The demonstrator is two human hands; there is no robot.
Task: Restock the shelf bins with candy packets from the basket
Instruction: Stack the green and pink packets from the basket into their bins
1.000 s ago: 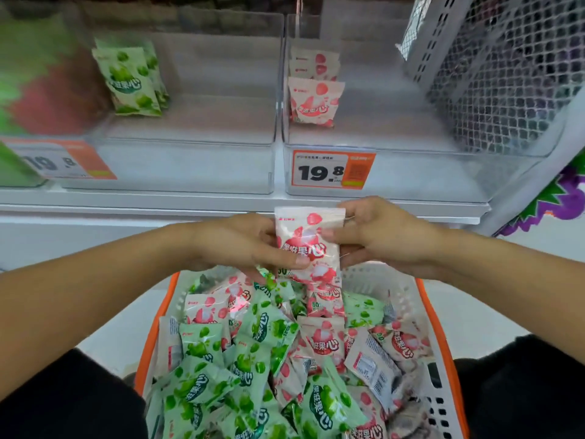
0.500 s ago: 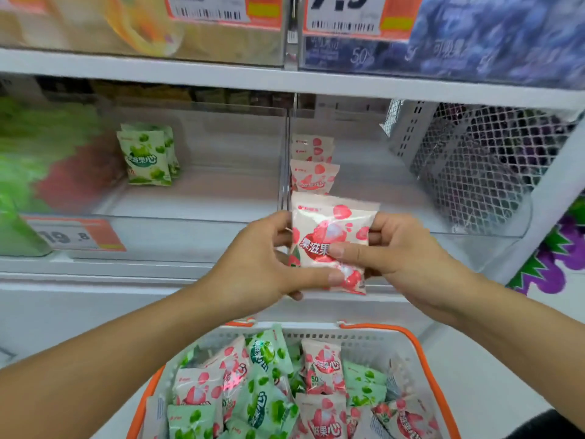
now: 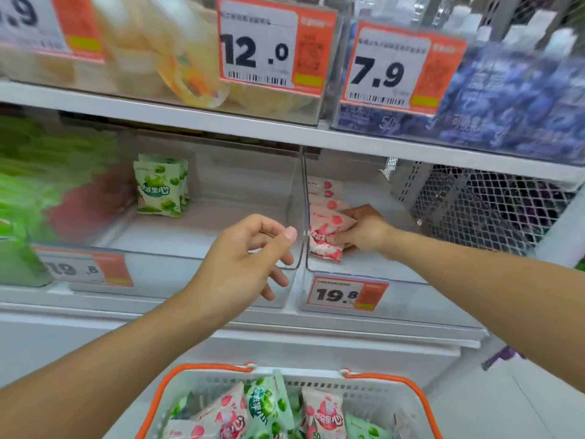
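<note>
My right hand (image 3: 364, 229) reaches into the right clear bin (image 3: 411, 267) and holds a pink-and-white candy packet (image 3: 326, 236) at the front of a row of matching pink packets (image 3: 326, 194). In front of the divider between the two bins hovers my left hand (image 3: 250, 258), fingers loosely curled, holding nothing. The left clear bin (image 3: 196, 229) has a few green packets (image 3: 158, 188) standing at its back. Below, the white basket with an orange rim (image 3: 202, 372) holds several pink and green packets (image 3: 269, 410).
Price tags read 19.8 (image 3: 343, 294) on the right bin, and 12.0 (image 3: 272, 49) and 7.9 (image 3: 399, 68) on the shelf above. A white mesh panel (image 3: 481, 207) stands right of the bin. Green and red packs (image 3: 34, 198) fill the far left.
My right hand carried the pink packet from in front of the bins into the right bin. My left hand let go of it and stays outside. The view tilted up.
</note>
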